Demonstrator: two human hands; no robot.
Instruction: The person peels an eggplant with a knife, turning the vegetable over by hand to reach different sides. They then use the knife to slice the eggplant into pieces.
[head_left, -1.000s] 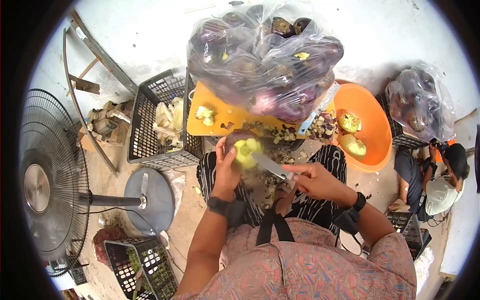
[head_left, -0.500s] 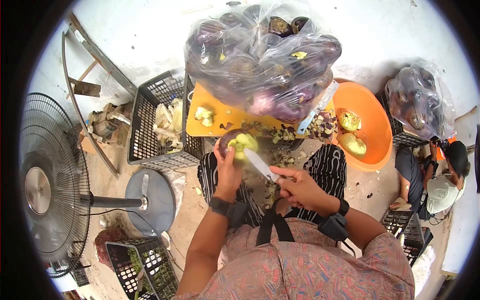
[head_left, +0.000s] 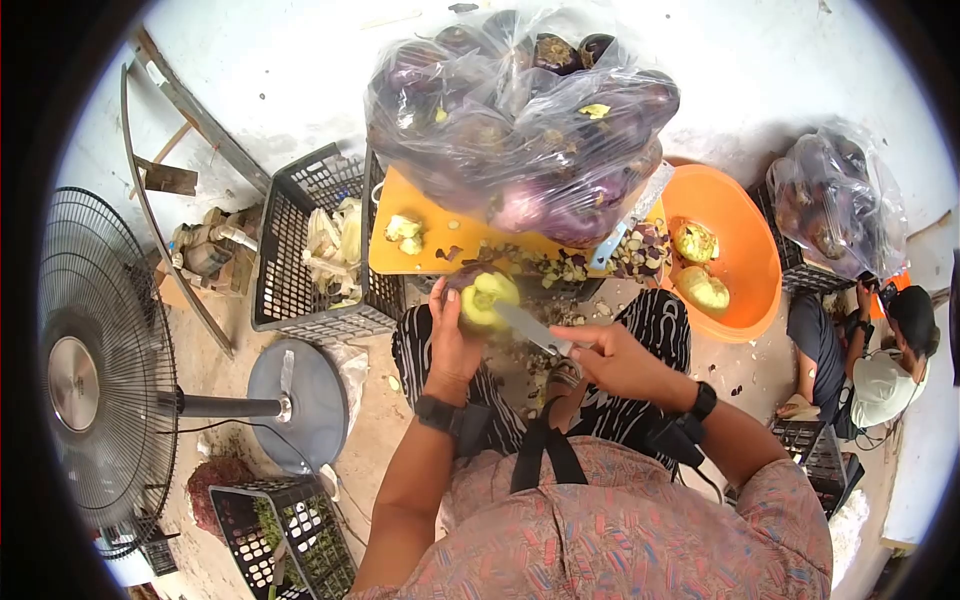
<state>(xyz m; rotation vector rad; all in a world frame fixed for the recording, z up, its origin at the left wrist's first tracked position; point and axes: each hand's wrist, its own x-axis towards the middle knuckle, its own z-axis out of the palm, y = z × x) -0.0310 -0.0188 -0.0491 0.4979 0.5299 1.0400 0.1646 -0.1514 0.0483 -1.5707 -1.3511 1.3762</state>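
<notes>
My left hand (head_left: 454, 332) is wrapped round a partly peeled eggplant (head_left: 487, 299), its pale yellow-green flesh facing right and purple skin left on the far side. My right hand (head_left: 606, 357) grips a knife (head_left: 535, 326), whose blade points up and left against the peeled flesh; the blade is slightly blurred. Beyond them, a yellow cutting board (head_left: 395, 262) carries pale eggplant pieces (head_left: 405, 233) and many dark and pale peel scraps (head_left: 540, 263). A large clear plastic bag of eggplants (head_left: 530, 130) rests on the board's far part.
An orange basin (head_left: 755, 275) at the right holds two peeled eggplants (head_left: 702, 288). Black crate (head_left: 270, 270) with husk-like scraps stands left of the board; a fan (head_left: 100, 370) is farther left. Another eggplant bag (head_left: 840, 205) and a seated person (head_left: 890, 375) are at the right.
The knife and my right hand have shifted slightly right and down along the eggplant. More pale flesh shows toward me, and my left hand still holds the eggplant in nearly the same place.
</notes>
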